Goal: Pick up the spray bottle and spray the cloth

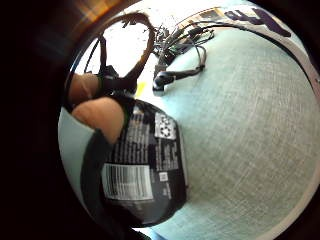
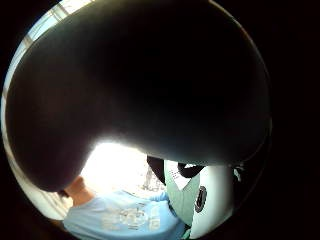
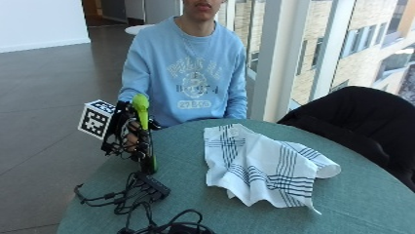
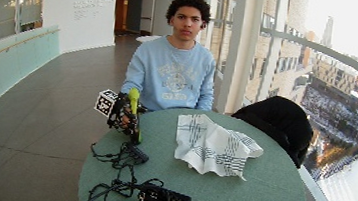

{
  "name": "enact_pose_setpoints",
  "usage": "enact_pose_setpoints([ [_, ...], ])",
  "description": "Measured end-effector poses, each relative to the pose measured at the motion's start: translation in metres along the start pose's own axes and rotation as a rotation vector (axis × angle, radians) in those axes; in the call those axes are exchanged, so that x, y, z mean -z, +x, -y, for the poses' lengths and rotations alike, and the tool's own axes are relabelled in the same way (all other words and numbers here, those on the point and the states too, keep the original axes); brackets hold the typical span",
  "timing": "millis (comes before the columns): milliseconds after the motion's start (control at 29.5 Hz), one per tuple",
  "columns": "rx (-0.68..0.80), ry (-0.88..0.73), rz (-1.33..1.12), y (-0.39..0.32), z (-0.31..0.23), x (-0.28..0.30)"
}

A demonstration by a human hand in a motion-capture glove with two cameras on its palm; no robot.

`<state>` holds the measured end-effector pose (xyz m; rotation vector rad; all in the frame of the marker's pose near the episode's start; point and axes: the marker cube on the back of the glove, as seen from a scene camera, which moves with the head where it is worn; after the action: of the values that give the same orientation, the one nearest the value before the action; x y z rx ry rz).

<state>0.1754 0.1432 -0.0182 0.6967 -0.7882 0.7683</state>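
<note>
Where the round table (image 3: 363, 204) curves away toward its far side, bare surface lies open; one checked cloth (image 3: 262, 165) lies mid-table, and near the edge the right hand (image 3: 129, 134) grips one spray bottle (image 3: 146, 136) upright.

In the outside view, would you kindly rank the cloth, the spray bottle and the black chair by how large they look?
1. black chair, cut off by the frame's edge
2. cloth, close behind it, so that order is unsure
3. spray bottle, gripped by the right hand
</note>
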Motion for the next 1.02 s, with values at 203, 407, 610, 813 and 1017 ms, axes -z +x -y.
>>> enact_pose_setpoints([
  [203,0.048,-0.076,-0.081,-0.009,0.007,0.001],
  [407,0.087,-0.291,-0.139,-0.038,0.016,-0.007],
  [610,0.027,-0.524,-0.172,-0.073,0.028,-0.028],
  [813,-0.005,-0.693,-0.263,-0.103,0.047,-0.061],
  [1017,0.007,-0.801,-0.348,-0.118,0.044,-0.093],
])
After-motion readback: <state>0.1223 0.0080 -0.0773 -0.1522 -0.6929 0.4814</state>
